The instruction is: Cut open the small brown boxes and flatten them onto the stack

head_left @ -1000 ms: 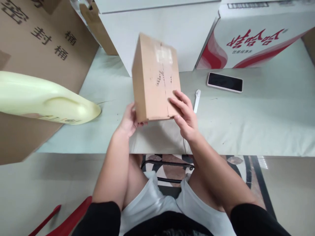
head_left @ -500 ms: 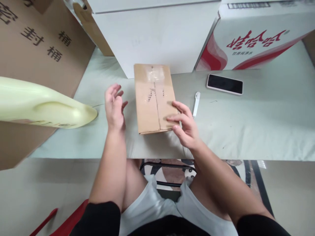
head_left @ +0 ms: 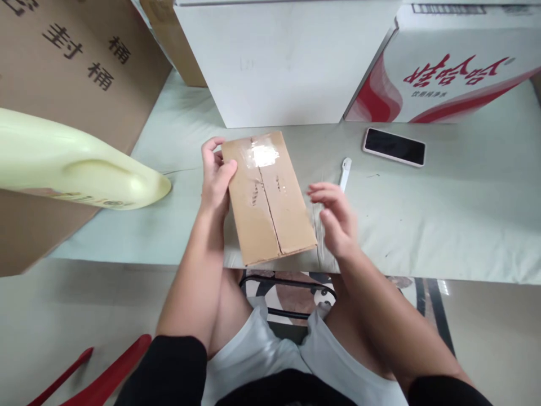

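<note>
A small brown cardboard box (head_left: 270, 208) lies tilted on the pale green cloth in front of me, its near end by the table edge. Clear tape shines across the far end of its centre seam, and dark marks run along the top. My left hand (head_left: 216, 175) grips the box's far left side, thumb on top and fingers behind the edge. Off the right side, my right hand (head_left: 336, 217) hovers with fingers curved and apart, holding nothing. Just beyond it rests a white utility knife (head_left: 345, 173), partly covered by the hand.
A phone (head_left: 394, 147) lies right of the knife. Behind stand a white carton (head_left: 283, 67) and a red-and-white carton (head_left: 448, 79). To the left are a large brown carton (head_left: 80, 73) and a pale yellow bottle-like object (head_left: 93, 166). The table edge (head_left: 422, 277) is close to my lap.
The small box has shifted nearer to me and turned slightly. My left hand has taken hold of its left side, while my right hand has let go and moved off to the right.
</note>
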`<state>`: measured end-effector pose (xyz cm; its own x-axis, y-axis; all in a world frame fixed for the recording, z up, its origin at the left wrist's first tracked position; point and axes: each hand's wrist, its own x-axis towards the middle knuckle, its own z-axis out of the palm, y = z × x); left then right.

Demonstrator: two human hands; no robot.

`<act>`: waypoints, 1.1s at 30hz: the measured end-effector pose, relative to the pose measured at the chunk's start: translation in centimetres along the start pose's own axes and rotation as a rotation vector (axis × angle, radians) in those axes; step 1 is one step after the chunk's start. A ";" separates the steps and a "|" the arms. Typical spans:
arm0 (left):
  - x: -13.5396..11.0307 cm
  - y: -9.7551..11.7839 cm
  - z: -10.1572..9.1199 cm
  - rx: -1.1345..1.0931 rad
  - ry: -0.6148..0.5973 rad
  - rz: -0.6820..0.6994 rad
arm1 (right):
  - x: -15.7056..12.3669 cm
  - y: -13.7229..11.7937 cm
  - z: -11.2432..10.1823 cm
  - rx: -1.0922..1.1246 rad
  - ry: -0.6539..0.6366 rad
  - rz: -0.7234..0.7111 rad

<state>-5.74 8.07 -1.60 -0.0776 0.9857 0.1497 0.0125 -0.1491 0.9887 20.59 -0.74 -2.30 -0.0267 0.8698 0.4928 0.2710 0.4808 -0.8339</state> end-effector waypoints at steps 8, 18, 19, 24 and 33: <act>-2.1 -0.6 2.1 -0.078 -0.009 0.079 | 3.1 6.9 -3.5 -0.673 0.203 0.561; -2.3 -0.9 3.0 -0.191 -0.068 0.140 | 3.8 5.2 -2.8 -0.404 0.210 0.751; -2.3 -0.9 3.3 -0.187 -0.079 0.141 | 4.0 5.1 -2.7 -0.338 0.225 0.760; -2.4 -1.0 4.5 -0.196 -0.114 0.146 | 5.0 5.1 -2.6 0.030 0.347 0.749; -2.6 -1.0 5.0 -0.144 -0.148 0.108 | 8.2 -2.3 -2.7 0.474 0.399 0.350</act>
<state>-0.59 6.03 -2.97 0.0635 0.9627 0.2631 -0.1306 -0.2534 0.9585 22.39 4.93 4.35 0.3648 0.9182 0.1541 -0.2506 0.2562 -0.9336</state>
